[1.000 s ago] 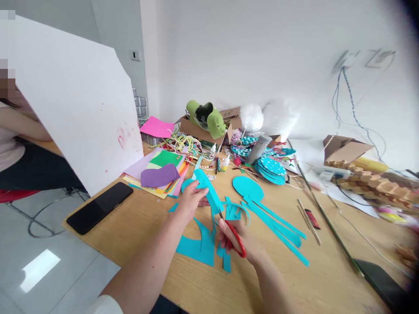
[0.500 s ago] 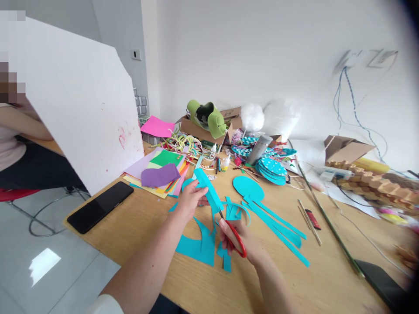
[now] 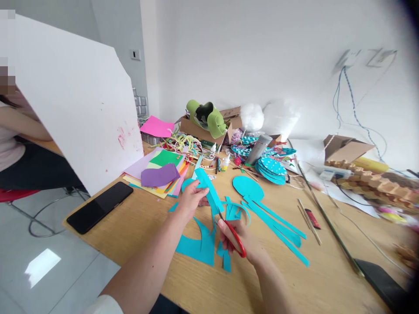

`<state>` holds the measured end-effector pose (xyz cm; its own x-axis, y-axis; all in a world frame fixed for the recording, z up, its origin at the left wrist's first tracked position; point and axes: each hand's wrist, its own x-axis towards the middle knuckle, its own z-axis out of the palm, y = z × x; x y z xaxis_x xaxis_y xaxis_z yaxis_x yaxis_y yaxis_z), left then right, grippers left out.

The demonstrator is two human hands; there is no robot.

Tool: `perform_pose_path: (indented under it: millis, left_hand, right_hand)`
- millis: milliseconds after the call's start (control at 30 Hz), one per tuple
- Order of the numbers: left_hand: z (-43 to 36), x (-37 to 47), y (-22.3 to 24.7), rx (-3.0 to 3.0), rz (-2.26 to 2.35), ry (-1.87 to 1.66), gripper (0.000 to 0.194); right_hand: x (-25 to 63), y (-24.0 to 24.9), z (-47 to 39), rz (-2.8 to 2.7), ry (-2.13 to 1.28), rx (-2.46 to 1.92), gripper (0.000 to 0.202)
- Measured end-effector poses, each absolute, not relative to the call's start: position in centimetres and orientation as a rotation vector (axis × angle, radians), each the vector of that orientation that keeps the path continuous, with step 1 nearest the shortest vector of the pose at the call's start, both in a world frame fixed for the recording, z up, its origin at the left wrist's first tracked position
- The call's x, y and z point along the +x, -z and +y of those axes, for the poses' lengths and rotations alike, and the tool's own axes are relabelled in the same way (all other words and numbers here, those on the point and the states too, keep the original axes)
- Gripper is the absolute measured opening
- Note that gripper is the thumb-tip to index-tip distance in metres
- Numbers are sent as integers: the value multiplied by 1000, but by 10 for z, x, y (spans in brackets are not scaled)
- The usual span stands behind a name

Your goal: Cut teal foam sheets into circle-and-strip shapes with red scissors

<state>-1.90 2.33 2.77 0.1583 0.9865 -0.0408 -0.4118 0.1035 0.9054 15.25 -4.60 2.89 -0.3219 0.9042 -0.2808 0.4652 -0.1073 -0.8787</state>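
Between its thumb and fingers my left hand [image 3: 194, 197] pinches a blue paper strip [image 3: 209, 190], which slants down to the right. My right hand [image 3: 236, 239] is closed on red-handled scissors [image 3: 236, 237], whose blades meet the strip's lower end. Below and around my hands lie blue offcuts [image 3: 196, 249] on the wooden table. To the right rests a blue paper circle [image 3: 248, 187] near long blue strips [image 3: 278, 226].
A black phone [image 3: 100, 207] lies at the left table edge, near stacked coloured paper [image 3: 160, 175]. Farther back are a steel flask [image 3: 259, 149] and a cardboard box [image 3: 199, 130]. Thin sticks [image 3: 309, 221] lie right. Behind a white board [image 3: 81, 96] sits a person.
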Motion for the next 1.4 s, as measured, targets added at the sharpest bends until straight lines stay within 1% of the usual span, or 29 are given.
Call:
perform_pose_path:
  millis: [267, 567, 767, 1167, 1400]
  left_hand:
    - [23, -19, -27, 881, 816, -1224, 53]
    - [23, -20, -27, 890, 811, -1227, 45]
    - [21, -18, -25, 878, 837, -1220, 44]
    - [21, -18, -25, 931, 805, -1174, 46]
    - [21, -16, -25, 959, 848, -1179, 40]
  right_hand:
    - [152, -27, -45, -1702, -1447, -1526, 60]
    - [150, -27, -44, -1615, -1450, -1631, 57]
    - [152, -22, -44, -1659, -1446, -1555, 51]
    - [153, -13, -42, -1628, -1455, -1606, 54]
    - [151, -16, -41, -1623, -1449, -1610, 50]
